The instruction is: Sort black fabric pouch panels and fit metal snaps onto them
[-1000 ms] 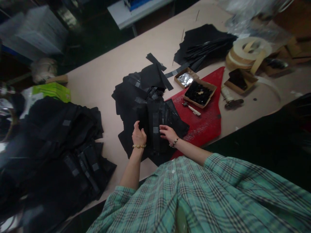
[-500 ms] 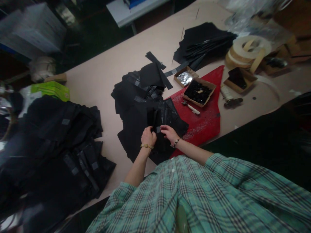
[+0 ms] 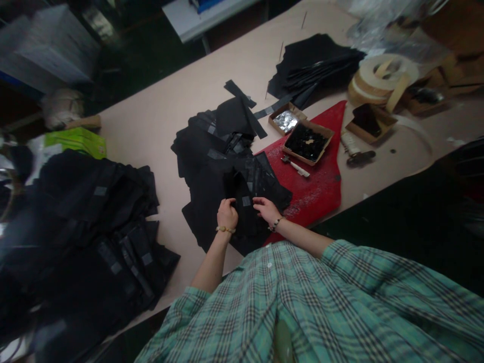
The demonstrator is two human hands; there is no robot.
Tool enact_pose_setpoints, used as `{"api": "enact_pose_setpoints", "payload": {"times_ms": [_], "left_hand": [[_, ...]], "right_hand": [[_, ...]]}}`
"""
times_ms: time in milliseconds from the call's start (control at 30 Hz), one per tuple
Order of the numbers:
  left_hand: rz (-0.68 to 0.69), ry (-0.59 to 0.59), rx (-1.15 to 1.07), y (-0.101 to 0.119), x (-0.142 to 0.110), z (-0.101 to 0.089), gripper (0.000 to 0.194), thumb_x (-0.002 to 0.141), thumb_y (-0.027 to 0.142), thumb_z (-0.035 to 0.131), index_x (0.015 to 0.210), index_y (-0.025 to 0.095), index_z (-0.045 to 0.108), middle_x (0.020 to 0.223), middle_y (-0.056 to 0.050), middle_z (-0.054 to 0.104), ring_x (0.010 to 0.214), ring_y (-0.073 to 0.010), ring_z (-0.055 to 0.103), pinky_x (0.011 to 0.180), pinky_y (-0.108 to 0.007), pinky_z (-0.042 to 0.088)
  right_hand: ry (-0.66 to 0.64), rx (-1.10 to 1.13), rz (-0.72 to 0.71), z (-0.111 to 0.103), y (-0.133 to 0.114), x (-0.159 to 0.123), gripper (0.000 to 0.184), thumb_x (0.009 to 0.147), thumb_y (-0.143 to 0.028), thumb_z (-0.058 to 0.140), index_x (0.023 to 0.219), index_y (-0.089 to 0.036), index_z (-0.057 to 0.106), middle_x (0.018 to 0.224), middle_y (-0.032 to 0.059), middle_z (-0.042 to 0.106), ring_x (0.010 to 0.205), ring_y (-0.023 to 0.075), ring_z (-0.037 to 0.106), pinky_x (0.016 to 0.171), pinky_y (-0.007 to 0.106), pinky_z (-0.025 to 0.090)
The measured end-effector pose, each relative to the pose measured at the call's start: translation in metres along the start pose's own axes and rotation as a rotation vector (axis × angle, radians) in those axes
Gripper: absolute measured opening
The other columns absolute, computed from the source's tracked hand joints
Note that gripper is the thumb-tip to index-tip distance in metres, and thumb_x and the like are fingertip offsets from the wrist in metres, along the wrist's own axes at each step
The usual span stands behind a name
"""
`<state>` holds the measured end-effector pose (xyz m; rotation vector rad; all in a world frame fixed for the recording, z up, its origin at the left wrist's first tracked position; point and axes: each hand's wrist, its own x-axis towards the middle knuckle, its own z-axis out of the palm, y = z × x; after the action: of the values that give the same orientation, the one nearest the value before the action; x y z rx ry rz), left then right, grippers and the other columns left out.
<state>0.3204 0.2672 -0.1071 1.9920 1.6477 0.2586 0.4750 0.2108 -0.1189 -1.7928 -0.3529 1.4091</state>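
My left hand [image 3: 227,214], with a beaded bracelet at the wrist, is closed on the left edge of a black fabric piece [image 3: 245,217]. A small grey patch [image 3: 246,201] shows on that piece, between my hands. My right hand [image 3: 266,209] pinches the piece's right edge, just beside the patch; its fingertips are partly hidden. Beneath both hands spreads a loose pile of black pieces [image 3: 206,176], some with grey patches and shiny strips.
Right of the pile lies a red sheet [image 3: 321,189] bearing a box of small black parts [image 3: 308,142] and a white-handled tool [image 3: 295,166]. Tape rolls [image 3: 381,80] stand farther right. Black stacks lie at the back [image 3: 315,65] and left [image 3: 94,201]. Thin pins [image 3: 281,51] stick up.
My hands have moved slightly apart, my left hand shifting a little left and down. More of the black piece and its grey patch now shows between them.
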Motion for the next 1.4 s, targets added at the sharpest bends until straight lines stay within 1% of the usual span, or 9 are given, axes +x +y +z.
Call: {"api": "enact_pose_setpoints", "payload": {"times_ms": [167,300,500,667,733,800,933,1067,1400], "left_hand": [[0.018,0.051,-0.063,-0.020,0.008,-0.031,0.036,0.084,0.007,0.041,0.103,0.020,0.068,0.111,-0.005,0.068,0.105,-0.0170,0.064,0.096,-0.029,0.051],[0.105,0.025,-0.102,-0.021,0.016,-0.050,0.035,0.084,0.008,0.043,0.103,0.020,0.069,0.108,-0.003,0.070,0.104,-0.0156,0.065,0.098,-0.029,0.050],[0.152,-0.135,0.030,-0.032,0.035,-0.088,0.040,0.079,0.003,0.047,0.101,0.023,0.073,0.108,-0.001,0.072,0.102,-0.0159,0.065,0.099,-0.029,0.050],[-0.360,0.314,0.386,-0.076,0.050,-0.192,0.041,0.079,0.007,0.048,0.107,0.023,0.073,0.116,-0.009,0.067,0.102,-0.0282,0.064,0.091,-0.045,0.052],[-0.376,0.422,0.466,-0.076,0.048,-0.206,0.041,0.080,0.009,0.048,0.111,0.024,0.071,0.122,-0.009,0.063,0.102,-0.0286,0.063,0.088,-0.044,0.052],[-0.275,0.353,0.471,-0.060,0.042,-0.184,0.037,0.084,0.013,0.048,0.111,0.024,0.070,0.122,-0.008,0.062,0.099,-0.0257,0.064,0.085,-0.039,0.052],[-0.064,-0.037,0.348,-0.013,0.023,-0.080,0.027,0.089,0.037,0.055,0.110,0.024,0.068,0.117,-0.009,0.060,0.097,-0.0226,0.063,0.079,-0.033,0.052],[-0.112,-0.149,0.281,0.010,0.004,-0.007,0.045,0.081,0.043,0.067,0.122,0.025,0.060,0.121,-0.011,0.054,0.104,-0.0256,0.060,0.077,-0.034,0.053],[-0.166,0.104,0.089,-0.017,0.013,-0.027,0.055,0.091,0.019,0.044,0.146,0.021,0.041,0.111,-0.012,0.066,0.097,-0.0259,0.066,0.083,-0.038,0.052]], "right_hand": [[-0.046,-0.046,-0.046,0.002,0.000,0.000,0.029,0.077,-0.015,0.061,0.105,-0.020,0.066,0.109,0.0048,0.068,0.098,0.0160,0.064,0.088,0.035,0.052],[-0.092,-0.191,-0.351,0.014,-0.005,0.001,0.034,0.074,-0.015,0.066,0.107,-0.021,0.065,0.113,0.0045,0.066,0.102,0.0162,0.062,0.098,0.035,0.047],[-0.060,-0.334,-0.504,0.031,-0.006,0.018,0.034,0.070,-0.009,0.061,0.102,-0.021,0.059,0.104,0.0026,0.063,0.093,0.0163,0.061,0.090,0.032,0.049],[0.086,-0.319,-0.460,0.020,0.006,0.036,0.032,0.065,-0.004,0.054,0.093,-0.021,0.058,0.087,-0.0012,0.063,0.082,0.0155,0.060,0.082,0.029,0.048],[0.053,-0.325,-0.483,0.017,0.011,0.041,0.025,0.066,-0.005,0.053,0.085,-0.020,0.059,0.083,-0.0013,0.063,0.080,0.0154,0.060,0.080,0.029,0.049],[0.008,-0.326,-0.491,0.016,0.013,0.044,0.021,0.067,-0.006,0.052,0.081,-0.020,0.060,0.082,-0.0012,0.065,0.079,0.0152,0.061,0.080,0.029,0.049],[-0.026,-0.300,-0.453,0.016,0.016,0.044,0.022,0.069,-0.009,0.056,0.087,-0.020,0.065,0.088,0.0000,0.069,0.078,0.0147,0.063,0.080,0.030,0.051],[-0.065,-0.300,-0.440,0.010,0.018,0.038,0.025,0.069,-0.010,0.059,0.091,-0.019,0.067,0.090,0.0008,0.070,0.081,0.0152,0.064,0.083,0.031,0.052],[-0.092,-0.187,-0.318,0.002,0.022,0.033,0.036,0.069,-0.012,0.064,0.105,-0.019,0.064,0.093,0.0011,0.068,0.076,0.0123,0.064,0.083,0.032,0.054]]}}
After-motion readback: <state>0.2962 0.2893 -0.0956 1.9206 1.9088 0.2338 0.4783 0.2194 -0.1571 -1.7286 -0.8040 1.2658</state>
